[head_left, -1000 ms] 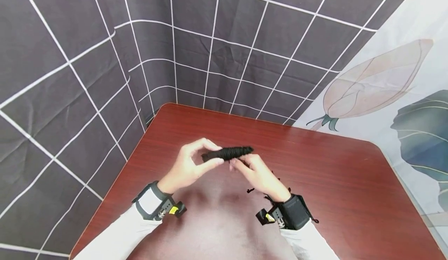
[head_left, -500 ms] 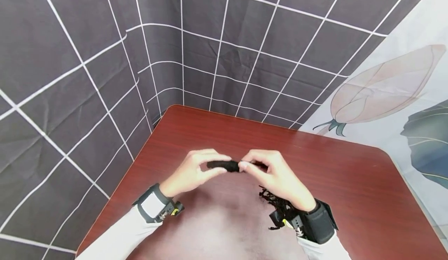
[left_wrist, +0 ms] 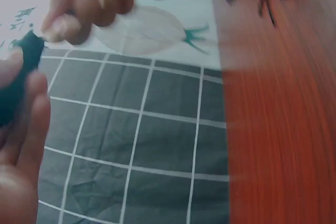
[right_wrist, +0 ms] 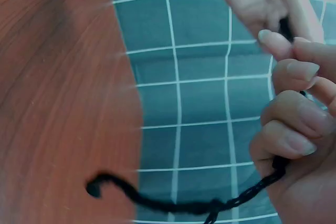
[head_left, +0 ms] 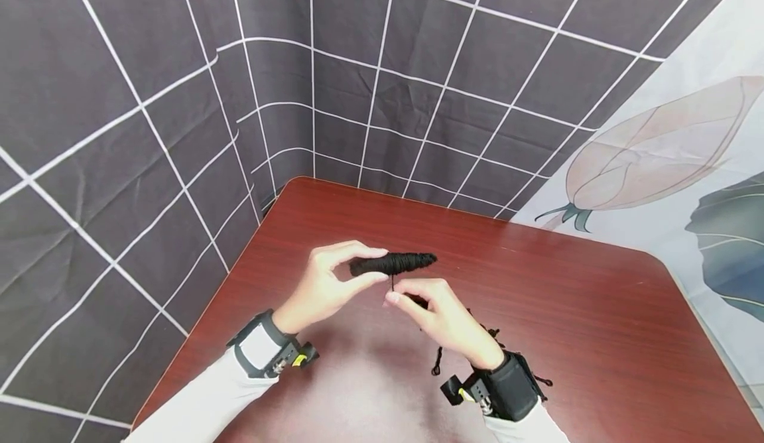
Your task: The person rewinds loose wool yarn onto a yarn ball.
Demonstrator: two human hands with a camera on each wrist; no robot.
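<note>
My left hand (head_left: pixel 319 287) grips the thick end of a spindle-shaped bundle of black cord (head_left: pixel 413 262) between thumb and fingers. Its tapered, tightly wound end points right, above the table. A short taut strand (head_left: pixel 392 282) runs from the bundle's underside down to my right hand (head_left: pixel 440 314), which pinches it just below. Loose cord (right_wrist: pixel 173 206) trails out of the curled right fingers in the right wrist view, bent at its tip. From the left wrist view, the bundle (left_wrist: pixel 32 51) is partly hidden by the left fingers, and the right hand (left_wrist: pixel 92 6) is blurred.
Beneath both hands is a reddish-brown wooden table (head_left: pixel 567 310). Dark grey cloth with white grid lines (head_left: pixel 352 78) hangs behind it and on the left. A white cloth with a flower print (head_left: pixel 633 158) hangs on the right. Cord tangles (head_left: pixel 495 337) dangle by the right wrist.
My right hand went from beneath the bundle to its right end, covering it, then came back below with the strand. The left hand keeps its grip, dipping slightly and rising again.
</note>
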